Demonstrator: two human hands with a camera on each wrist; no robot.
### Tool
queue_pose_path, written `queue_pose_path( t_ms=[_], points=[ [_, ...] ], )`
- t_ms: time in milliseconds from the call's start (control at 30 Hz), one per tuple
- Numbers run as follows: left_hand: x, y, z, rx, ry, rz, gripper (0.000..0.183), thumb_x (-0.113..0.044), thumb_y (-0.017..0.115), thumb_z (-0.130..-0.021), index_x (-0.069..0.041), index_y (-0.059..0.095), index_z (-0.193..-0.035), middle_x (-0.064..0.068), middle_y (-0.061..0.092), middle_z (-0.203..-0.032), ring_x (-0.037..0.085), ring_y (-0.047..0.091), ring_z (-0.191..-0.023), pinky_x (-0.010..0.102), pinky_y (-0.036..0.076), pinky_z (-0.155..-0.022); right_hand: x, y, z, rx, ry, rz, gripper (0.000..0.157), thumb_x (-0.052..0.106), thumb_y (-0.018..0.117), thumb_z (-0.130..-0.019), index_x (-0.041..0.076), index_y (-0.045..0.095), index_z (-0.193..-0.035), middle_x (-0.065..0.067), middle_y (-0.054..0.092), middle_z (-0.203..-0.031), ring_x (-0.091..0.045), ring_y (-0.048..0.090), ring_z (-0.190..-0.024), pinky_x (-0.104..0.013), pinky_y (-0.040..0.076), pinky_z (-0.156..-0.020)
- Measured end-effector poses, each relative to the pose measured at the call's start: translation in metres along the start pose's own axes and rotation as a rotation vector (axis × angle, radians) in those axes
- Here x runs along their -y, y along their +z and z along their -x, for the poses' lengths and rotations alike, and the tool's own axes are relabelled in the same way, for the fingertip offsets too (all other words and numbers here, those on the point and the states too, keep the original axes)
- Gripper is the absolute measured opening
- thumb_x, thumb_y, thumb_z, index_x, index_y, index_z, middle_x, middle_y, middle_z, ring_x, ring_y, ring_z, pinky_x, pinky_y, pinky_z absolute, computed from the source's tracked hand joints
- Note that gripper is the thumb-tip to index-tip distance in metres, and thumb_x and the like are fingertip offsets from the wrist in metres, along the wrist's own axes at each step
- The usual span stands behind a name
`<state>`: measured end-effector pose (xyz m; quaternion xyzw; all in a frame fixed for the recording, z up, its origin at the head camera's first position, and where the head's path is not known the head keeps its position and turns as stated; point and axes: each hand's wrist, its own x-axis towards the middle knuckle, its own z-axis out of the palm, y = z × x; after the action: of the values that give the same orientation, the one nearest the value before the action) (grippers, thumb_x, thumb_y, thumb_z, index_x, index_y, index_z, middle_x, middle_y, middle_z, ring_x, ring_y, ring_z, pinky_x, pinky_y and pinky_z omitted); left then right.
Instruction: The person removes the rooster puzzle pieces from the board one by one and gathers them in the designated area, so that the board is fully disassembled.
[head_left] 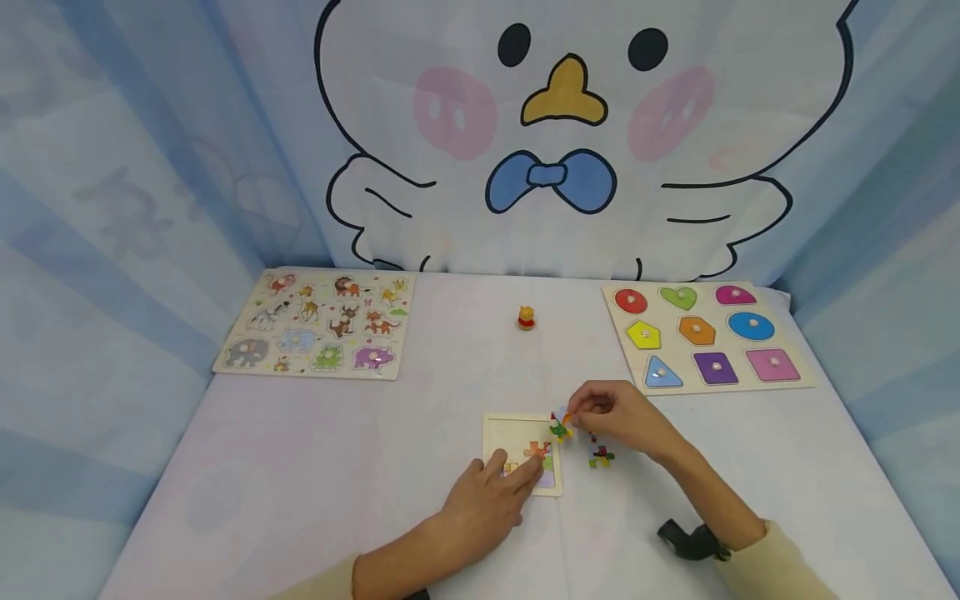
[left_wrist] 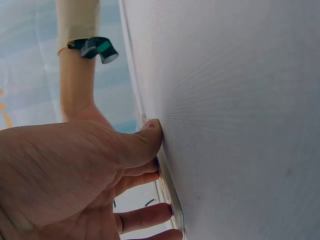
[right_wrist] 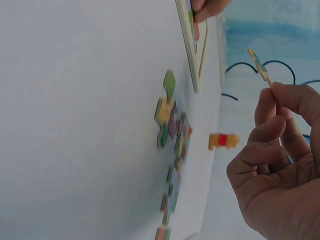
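Observation:
A small wooden jigsaw tray lies near the front of the table, with a few pieces fitted along its right and lower part. My left hand rests over its lower left, fingers extended onto the pieces; in the left wrist view the thumb is at the tray's edge. Above the tray's upper right corner, my right hand pinches a colourful jigsaw piece between thumb and fingertips. The right wrist view shows this piece edge-on, raised off the table. Several loose jigsaw pieces lie under the right hand, partly hidden in the head view.
A wooden animal puzzle board lies at the back left. At the back right is a shape puzzle board with knobbed pieces. A small yellow and red bear figurine stands between them. Printed curtains enclose the white table.

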<state>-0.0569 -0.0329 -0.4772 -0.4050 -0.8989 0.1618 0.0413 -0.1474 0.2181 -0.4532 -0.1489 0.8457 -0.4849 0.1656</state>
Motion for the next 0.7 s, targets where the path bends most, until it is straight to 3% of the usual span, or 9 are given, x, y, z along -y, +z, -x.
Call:
queue_pose_path(
  t_ms=[333, 500, 700],
  points=[
    [0.001, 0.001, 0.0, -0.011, 0.006, 0.004, 0.063, -0.055, 0.058, -0.094, -0.026, 0.047, -0.149, -0.012, 0.037, -0.149, 0.018, 0.042, -0.107, 0.029, 0.045, -0.075, -0.031, -0.046, 0.041, -0.021, 0.182, 0.036, 0.013, 0.02, 0.073, -0.09, 0.008, 0.073, -0.097, -0.006, 0.069, -0.09, -0.031, 0.061, -0.085, -0.029, 0.052, -0.076],
    [0.001, 0.0, 0.0, -0.002, 0.01, 0.004, 0.064, -0.056, 0.058, -0.093, -0.027, 0.046, -0.149, -0.012, 0.037, -0.15, 0.018, 0.041, -0.108, 0.029, 0.046, -0.077, -0.045, -0.05, 0.053, -0.02, 0.24, 0.052, 0.016, 0.023, 0.074, -0.09, 0.009, 0.074, -0.096, -0.005, 0.069, -0.089, -0.026, 0.059, -0.084, -0.028, 0.05, -0.075],
    [0.0, 0.0, -0.001, -0.011, 0.012, -0.002, 0.064, -0.056, 0.058, -0.093, -0.027, 0.047, -0.149, -0.012, 0.037, -0.15, 0.018, 0.041, -0.108, 0.029, 0.045, -0.076, -0.054, -0.045, 0.059, -0.041, 0.227, 0.092, 0.014, 0.02, 0.074, -0.089, 0.008, 0.073, -0.095, -0.003, 0.068, -0.085, -0.023, 0.06, -0.08, -0.026, 0.05, -0.071]
  ],
)
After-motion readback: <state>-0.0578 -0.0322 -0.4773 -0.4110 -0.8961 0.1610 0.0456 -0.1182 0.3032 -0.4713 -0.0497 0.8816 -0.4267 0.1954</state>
